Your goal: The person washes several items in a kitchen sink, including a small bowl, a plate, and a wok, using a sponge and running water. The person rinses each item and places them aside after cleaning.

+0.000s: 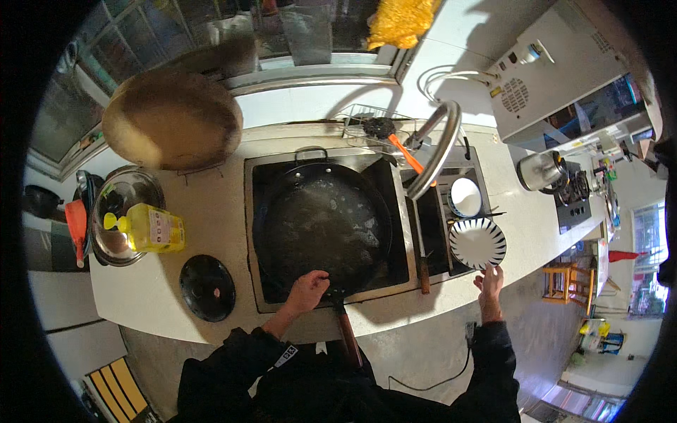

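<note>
My right hand grips the near rim of a white plate with dark stripes around its edge, which lies over the right side of the sink. Above the near rim of a large black wok is my left hand, its fingers curled together and nothing seen in them. The wok sits in the main sink basin with water or wet suds in it. Its wooden handle points towards me. Just beyond the plate stands a white bowl, and dark chopsticks lie between the two.
A metal faucet arches over the sink. A long tool with a wooden handle lies across the basin divider. To the left are a yellow soap bottle, a black lid and a metal basin. A kettle stands right.
</note>
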`<action>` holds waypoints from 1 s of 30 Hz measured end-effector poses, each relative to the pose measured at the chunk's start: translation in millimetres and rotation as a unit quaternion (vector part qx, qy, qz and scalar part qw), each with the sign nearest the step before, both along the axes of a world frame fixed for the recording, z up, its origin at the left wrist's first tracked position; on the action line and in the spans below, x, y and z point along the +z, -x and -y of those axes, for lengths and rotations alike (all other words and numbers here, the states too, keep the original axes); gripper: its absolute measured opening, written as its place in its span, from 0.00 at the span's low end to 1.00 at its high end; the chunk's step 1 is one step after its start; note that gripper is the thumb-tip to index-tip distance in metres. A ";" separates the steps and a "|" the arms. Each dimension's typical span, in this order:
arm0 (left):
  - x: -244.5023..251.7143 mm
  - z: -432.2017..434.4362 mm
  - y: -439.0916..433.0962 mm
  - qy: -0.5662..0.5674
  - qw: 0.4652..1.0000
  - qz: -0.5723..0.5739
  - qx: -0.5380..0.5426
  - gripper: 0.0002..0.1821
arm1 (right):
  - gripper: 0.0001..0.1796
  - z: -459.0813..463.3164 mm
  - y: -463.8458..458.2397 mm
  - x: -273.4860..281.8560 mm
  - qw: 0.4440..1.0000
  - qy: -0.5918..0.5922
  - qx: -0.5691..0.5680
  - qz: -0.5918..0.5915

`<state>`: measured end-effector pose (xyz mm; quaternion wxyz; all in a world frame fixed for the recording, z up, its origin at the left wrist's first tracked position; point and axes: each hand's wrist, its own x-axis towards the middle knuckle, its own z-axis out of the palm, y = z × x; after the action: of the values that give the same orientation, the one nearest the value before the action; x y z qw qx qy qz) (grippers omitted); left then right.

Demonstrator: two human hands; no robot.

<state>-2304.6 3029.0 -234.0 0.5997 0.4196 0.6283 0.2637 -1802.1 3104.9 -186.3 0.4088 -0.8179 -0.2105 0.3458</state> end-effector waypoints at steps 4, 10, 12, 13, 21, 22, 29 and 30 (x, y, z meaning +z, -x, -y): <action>5.6 7.4 -2.4 -0.020 0.998 0.057 0.024 0.16 | 0.34 26.3 68.1 -4.7 0.972 -0.182 0.086 0.118; 27.5 18.0 -10.1 -0.009 1.000 0.006 -0.010 0.12 | 0.19 40.3 194.0 -11.3 0.893 -0.137 0.428 -0.029; 32.8 24.3 -13.3 -0.042 0.999 0.001 0.018 0.12 | 0.16 50.0 229.7 -7.3 0.828 0.032 0.558 0.040; 33.6 28.4 -14.6 -0.038 0.999 0.001 0.018 0.12 | 0.17 61.7 249.8 -4.7 0.829 0.061 0.556 0.014; 8.8 85.9 -32.0 0.001 0.998 0.007 0.059 0.16 | 0.33 93.8 304.6 20.8 0.624 0.157 0.739 0.201; 6.6 94.0 -37.1 -0.012 0.997 -0.008 0.069 0.16 | 0.33 95.7 304.5 20.8 0.631 0.150 0.737 0.189; 2.5 103.9 -63.0 0.086 0.974 0.084 0.191 0.13 | 0.31 110.2 302.9 -2.1 0.691 0.154 0.694 0.131; 4.8 105.0 -64.1 0.104 0.968 0.103 0.201 0.14 | 0.31 114.5 302.6 -5.9 0.704 0.158 0.679 0.132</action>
<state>-2240.6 2924.0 -229.2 0.6364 0.1901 0.6586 0.3538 -2104.8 2990.4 -192.2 -0.1045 -0.5434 -0.7032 0.4464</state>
